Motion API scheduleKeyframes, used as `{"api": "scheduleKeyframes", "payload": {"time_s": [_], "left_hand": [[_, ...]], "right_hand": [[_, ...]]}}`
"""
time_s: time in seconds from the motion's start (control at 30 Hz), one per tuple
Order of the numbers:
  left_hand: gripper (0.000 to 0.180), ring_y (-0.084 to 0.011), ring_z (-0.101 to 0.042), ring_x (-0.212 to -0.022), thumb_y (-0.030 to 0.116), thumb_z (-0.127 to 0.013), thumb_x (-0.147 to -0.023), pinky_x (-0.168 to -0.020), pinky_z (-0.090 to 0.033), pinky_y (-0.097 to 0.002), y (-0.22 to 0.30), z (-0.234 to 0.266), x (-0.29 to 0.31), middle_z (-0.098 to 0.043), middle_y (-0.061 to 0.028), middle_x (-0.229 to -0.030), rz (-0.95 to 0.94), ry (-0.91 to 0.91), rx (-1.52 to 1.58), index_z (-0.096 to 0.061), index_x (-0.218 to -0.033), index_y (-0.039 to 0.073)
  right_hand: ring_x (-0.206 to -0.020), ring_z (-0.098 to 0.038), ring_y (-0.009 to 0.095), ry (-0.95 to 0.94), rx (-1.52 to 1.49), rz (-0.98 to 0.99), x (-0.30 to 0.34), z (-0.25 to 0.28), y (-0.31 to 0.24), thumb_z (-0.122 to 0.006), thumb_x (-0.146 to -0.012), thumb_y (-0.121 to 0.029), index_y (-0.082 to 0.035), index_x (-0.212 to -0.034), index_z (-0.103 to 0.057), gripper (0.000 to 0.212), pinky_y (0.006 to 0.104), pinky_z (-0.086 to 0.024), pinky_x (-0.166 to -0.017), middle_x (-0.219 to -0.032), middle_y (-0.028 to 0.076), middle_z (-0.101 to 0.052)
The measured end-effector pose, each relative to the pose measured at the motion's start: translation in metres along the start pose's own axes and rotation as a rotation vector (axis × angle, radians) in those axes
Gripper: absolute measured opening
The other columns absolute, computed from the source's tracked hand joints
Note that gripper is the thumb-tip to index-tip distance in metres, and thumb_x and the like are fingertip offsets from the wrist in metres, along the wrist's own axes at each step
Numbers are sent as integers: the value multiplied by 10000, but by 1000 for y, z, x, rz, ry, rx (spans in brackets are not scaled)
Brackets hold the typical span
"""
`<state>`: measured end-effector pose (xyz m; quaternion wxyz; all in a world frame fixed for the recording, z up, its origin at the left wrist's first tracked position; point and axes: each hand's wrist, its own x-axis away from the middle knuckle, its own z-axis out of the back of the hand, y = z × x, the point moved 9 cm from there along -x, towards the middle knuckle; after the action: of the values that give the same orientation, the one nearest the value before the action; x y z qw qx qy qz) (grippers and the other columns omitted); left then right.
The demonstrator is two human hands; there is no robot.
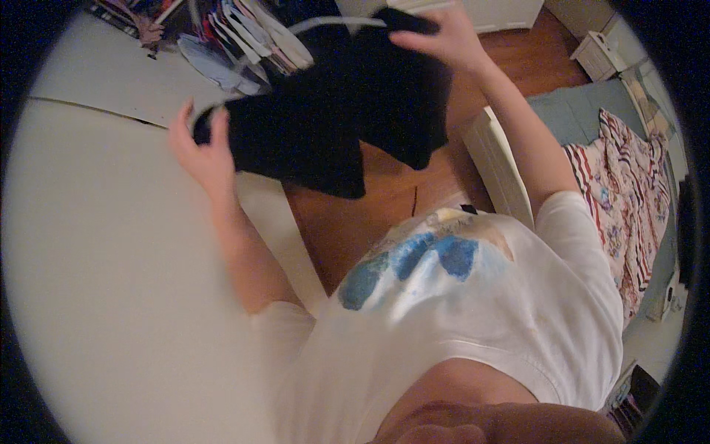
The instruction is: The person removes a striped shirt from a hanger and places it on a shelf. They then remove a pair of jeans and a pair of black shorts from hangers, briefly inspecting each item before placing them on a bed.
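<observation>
Black shorts (318, 118) hang spread out between my two hands, their two legs pointing down toward the floor. Along the waist runs a pale, curved hanger (336, 22), partly hidden by the dark cloth. My left hand (201, 148) is closed around the left end of the waist, fingers curled over the cloth and the hanger's tip. At the other end, my right hand (444, 38) pinches the opposite corner of the waist. The black cloth is too dark to show seams or pockets.
Several garments (248, 37) hang in a row beyond the shorts. A large white panel (126, 244) fills the left side. On the right are a white drawer front (503, 166) and a bed with a patterned, striped cloth (621, 192). Wooden floor (325, 229) shows below.
</observation>
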<state>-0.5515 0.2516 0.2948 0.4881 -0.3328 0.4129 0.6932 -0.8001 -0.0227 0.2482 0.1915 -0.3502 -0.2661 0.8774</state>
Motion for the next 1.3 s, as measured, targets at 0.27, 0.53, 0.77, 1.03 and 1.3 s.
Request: {"api": "scheduleKeyframes", "payload": {"time_s": [0.27,0.53,0.77,1.03,1.3], "left_hand": [[405,-204,-525,-1104,124,-539,-909,-949,-412,-331,-107,1,217,-537,-133,-1235,942,-243,789,-454,-1279,-19],[336,-210,-559,-1007,184,-502,-934,-904,-438,-327,-123,-1,240,-586,-107,-1140,1055,-36,822,-523,-1199,-22],[464,-214,-586,-984,120,-728,-758,-889,-456,-336,-137,-51,258,-612,-87,-1129,1126,-687,614,-567,-1178,6],[650,-309,-563,-1020,170,-744,-758,-826,-482,-436,-126,-122,300,-578,-127,-1177,1653,-511,846,-425,-1305,22],[335,-246,-613,-828,256,-678,-822,-757,-476,-355,-269,-166,294,-676,-129,-911,1212,-467,356,-646,-992,-31]], "right_hand": [[-610,-604,128,71,-121,-178,54,1,-2,-794,-651,-376,-13,-842,-704,420,274,-483,-608,-691,57,-667],[-634,-599,115,18,-292,-530,74,-15,26,-793,-676,-304,19,-824,-696,368,256,-482,-613,-706,48,-659],[-586,-574,94,18,-457,-707,80,-51,88,-758,-754,-312,3,-813,-663,334,226,-451,-560,-714,33,-650],[-606,-588,104,42,-685,-850,32,-110,178,-747,-759,-354,21,-860,-673,395,235,-464,-568,-746,54,-662],[-581,-597,107,-111,-1087,-1035,-43,-172,206,-692,-817,-322,-30,-855,-651,297,222,-466,-543,-740,30,-659]]}}
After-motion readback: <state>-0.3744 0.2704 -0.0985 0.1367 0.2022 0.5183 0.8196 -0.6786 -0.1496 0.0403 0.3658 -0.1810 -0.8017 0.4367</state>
